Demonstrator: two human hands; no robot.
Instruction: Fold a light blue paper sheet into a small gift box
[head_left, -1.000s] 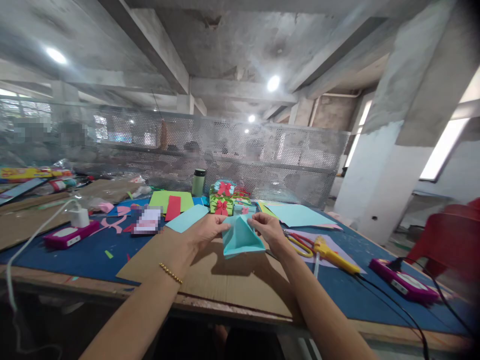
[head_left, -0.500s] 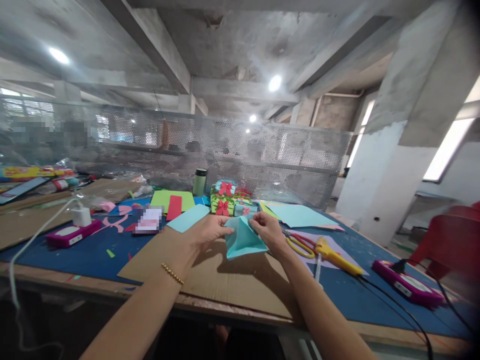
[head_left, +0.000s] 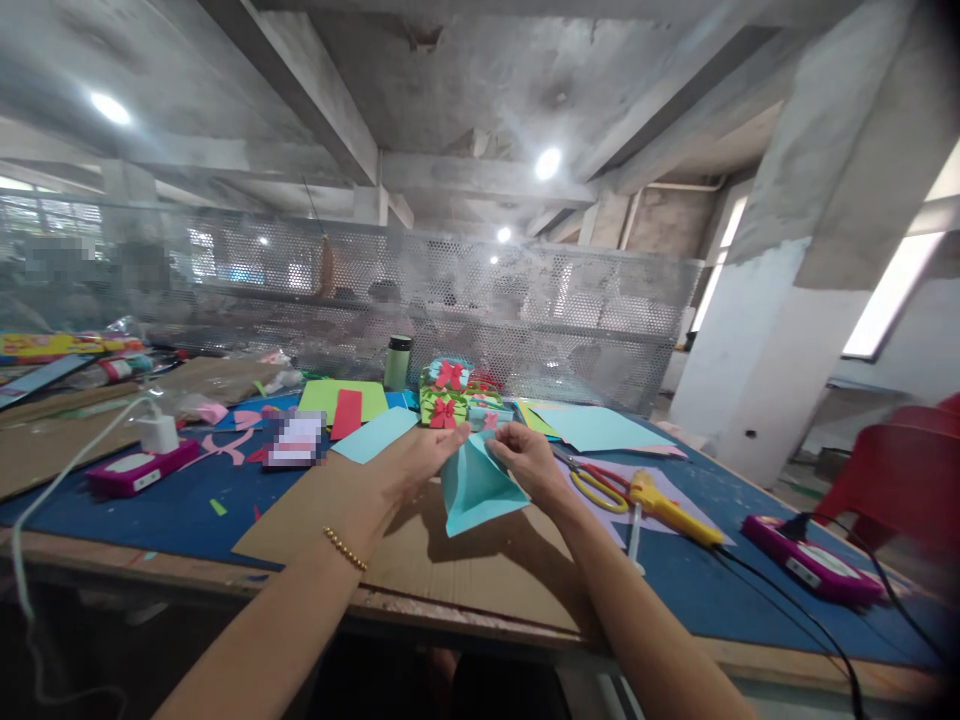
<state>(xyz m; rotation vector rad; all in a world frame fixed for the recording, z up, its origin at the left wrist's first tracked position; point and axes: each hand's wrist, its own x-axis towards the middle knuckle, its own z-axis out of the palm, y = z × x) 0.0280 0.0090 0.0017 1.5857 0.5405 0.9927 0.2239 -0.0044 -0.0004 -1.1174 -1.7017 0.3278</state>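
Note:
A folded piece of light-blue paper (head_left: 481, 488) is held up between my two hands, above a brown cardboard sheet (head_left: 337, 525). It is creased into a hollow, box-like shape whose lower side bulges toward me. On its left edge, my left hand (head_left: 429, 458) grips it, thumb on the near side and the other fingers mostly hidden. My right hand (head_left: 527, 458) pinches the upper right edge between thumb and fingertips. Just beyond stand small green and blue paper boxes (head_left: 442, 412) with red paper bows.
To the right lie scissors (head_left: 600, 490) with yellow and red handles, a yellow glue gun (head_left: 675, 512) with its cable, and a purple power strip (head_left: 810, 560). At left are another purple power strip (head_left: 142, 470), a phone (head_left: 295, 440), and a green bottle (head_left: 398, 362) farther back.
The light-blue paper has tilted, its lower left corner dropping and its hollow facing more toward me. Both hands keep hold of it, with my fingers slightly shifted.

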